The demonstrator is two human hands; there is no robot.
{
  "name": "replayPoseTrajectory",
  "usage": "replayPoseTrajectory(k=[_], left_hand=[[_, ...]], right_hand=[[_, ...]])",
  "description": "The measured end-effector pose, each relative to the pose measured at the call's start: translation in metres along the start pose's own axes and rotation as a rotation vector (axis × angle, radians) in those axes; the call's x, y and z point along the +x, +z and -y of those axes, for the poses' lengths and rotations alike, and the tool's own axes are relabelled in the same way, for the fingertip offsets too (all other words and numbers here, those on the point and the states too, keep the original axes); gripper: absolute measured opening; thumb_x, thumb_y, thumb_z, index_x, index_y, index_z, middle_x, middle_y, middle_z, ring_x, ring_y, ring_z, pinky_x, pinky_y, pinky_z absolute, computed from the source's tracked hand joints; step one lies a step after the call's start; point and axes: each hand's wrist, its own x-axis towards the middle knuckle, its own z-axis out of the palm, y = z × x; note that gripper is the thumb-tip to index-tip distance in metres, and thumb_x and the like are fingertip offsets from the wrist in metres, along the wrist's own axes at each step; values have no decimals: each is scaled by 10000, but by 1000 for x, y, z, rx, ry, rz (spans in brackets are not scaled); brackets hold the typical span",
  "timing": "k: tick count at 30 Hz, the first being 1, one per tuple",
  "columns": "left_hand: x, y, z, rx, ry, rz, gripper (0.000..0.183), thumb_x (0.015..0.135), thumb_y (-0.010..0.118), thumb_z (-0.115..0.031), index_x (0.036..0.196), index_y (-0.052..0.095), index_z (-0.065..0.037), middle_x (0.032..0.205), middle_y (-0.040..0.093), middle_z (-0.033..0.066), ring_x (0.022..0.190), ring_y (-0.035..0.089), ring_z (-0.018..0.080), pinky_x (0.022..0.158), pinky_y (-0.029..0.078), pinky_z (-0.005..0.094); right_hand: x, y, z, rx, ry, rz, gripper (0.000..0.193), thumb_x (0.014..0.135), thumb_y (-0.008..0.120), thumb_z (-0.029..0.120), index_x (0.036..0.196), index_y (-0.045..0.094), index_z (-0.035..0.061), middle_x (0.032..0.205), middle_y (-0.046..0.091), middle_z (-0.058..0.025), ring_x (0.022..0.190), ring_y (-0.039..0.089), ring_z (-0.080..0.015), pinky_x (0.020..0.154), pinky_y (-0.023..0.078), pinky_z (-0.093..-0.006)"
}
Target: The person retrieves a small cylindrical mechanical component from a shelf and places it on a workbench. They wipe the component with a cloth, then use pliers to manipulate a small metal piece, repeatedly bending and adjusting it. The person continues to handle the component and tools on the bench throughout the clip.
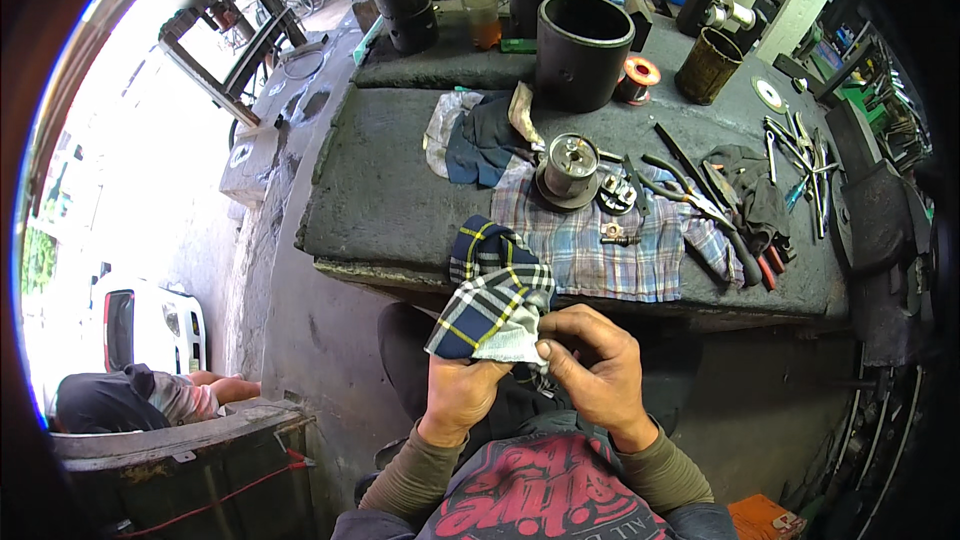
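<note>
Navy-and-white plaid cloth (488,312) is held just in front of the desk (375,190). Its pale underside is pinched near the edge by the right hand's (600,365) fingers; the left hand's (463,395) fingers are covered by it, closure can't be told. Step judged as cloth being worked two-handed; next move seems to call for the pinch to be kept. Flanged metal cylinder (572,168) is left untouched, ahead of the fingers.

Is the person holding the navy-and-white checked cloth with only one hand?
No, the left hand and right hand both grip the navy-and-white checked cloth.
</note>
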Motion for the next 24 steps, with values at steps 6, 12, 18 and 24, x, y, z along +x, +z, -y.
replayPoseTrajectory(k=[6, 12, 18, 24], left_hand=[[8, 13, -3, -106, 13, -66, 321, 973, 580, 96, 1269, 685, 25, 1239, 725, 117, 1127, 712, 235, 995, 570, 363], [13, 13, 2, 123, 119, -71, 303, 963, 650, 106, 1254, 693, 35, 1238, 732, 112, 1131, 706, 201, 1012, 561, 346], [11, 13, 1, 2, 28, -150, 319, 880, 786, 95, 1187, 748, 21, 1124, 792, 65, 1025, 745, 143, 913, 581, 287], [13, 10, 0, 7, 51, -147, 319, 927, 719, 99, 1240, 720, 39, 1173, 774, 80, 1035, 741, 158, 913, 586, 293]], right_hand=[[-3, 4, -1, 2, -25, 25, 244, 915, 764, 12, 1151, 723, -33, 946, 675, -66, 854, 638, -139, 766, 517, -283], [1, 2, -2, -107, -96, -18, 284, 889, 742, -3, 1171, 718, -29, 933, 682, -92, 832, 663, -177, 769, 537, -311], [-1, 6, -11, -29, -37, -39, 308, 882, 750, -8, 1187, 714, -25, 904, 664, -85, 816, 650, -171, 764, 535, -308], [0, 8, -3, -33, -17, -36, 317, 885, 754, -20, 1199, 713, -30, 895, 658, -88, 808, 642, -169, 755, 530, -310]])
